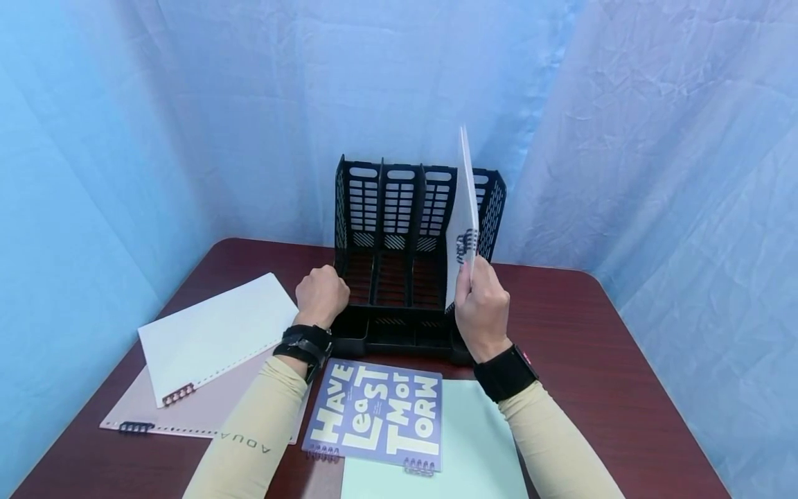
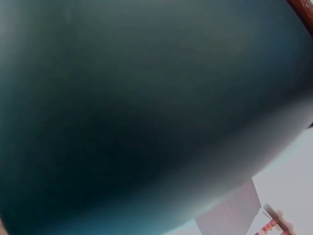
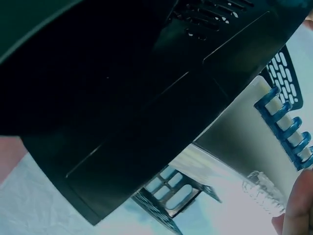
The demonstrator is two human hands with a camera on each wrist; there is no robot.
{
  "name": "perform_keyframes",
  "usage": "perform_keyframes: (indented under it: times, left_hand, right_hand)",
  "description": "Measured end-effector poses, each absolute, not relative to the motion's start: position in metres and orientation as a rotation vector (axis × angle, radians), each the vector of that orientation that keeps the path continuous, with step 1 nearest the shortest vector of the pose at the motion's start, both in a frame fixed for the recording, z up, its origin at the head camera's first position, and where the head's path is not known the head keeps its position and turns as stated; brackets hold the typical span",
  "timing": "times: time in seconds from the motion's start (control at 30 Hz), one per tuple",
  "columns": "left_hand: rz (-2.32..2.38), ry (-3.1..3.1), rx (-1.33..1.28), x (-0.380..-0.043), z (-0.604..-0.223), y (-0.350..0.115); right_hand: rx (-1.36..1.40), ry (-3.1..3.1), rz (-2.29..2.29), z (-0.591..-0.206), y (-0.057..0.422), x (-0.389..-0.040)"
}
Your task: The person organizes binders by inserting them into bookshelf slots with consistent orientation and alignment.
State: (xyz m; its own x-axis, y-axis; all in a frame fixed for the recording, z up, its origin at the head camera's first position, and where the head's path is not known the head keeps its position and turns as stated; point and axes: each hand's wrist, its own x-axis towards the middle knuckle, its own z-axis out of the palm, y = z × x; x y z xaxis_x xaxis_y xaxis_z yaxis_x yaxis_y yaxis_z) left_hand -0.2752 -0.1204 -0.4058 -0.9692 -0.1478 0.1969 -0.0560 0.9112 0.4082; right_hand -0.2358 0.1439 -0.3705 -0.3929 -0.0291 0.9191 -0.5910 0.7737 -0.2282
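A black file rack (image 1: 394, 312) with several upright slots stands at the table's back. My right hand (image 1: 483, 305) pinches a thin white ring-bound notebook (image 1: 463, 208) at its near edge, thumb on one side and fingers on the other. The notebook stands upright at the right part of the rack, its lower part between the walls. In the right wrist view, dark binding rings (image 3: 283, 129) show along the notebook's edge, close to a fingertip. My left hand (image 1: 321, 296), fingers curled, grips the rack's left front side; its fingertips are hidden.
A purple notebook (image 1: 374, 416) with large white lettering overlaps a pale green one (image 1: 483, 436) in front of the rack. At left, a white loose-ring notebook (image 1: 218, 339) lies on a pale pink one (image 1: 187, 409). Light curtains (image 1: 249, 104) hang behind the table.
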Motion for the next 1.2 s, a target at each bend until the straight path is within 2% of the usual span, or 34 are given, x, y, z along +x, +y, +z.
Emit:
perform_keyframes:
  times: [0.83,1.2]
  left_hand:
    - [-0.615,-2.853,0.166,-0.273,-0.405,-0.120]
    - [-0.617,-2.864,0.164,-0.274,-0.406,-0.120]
  right_hand:
    - [0.242,-1.795,0.800,-0.382,0.136,-0.274]
    - [0.308,-1.824,0.828,-0.393,0.134,-0.277]
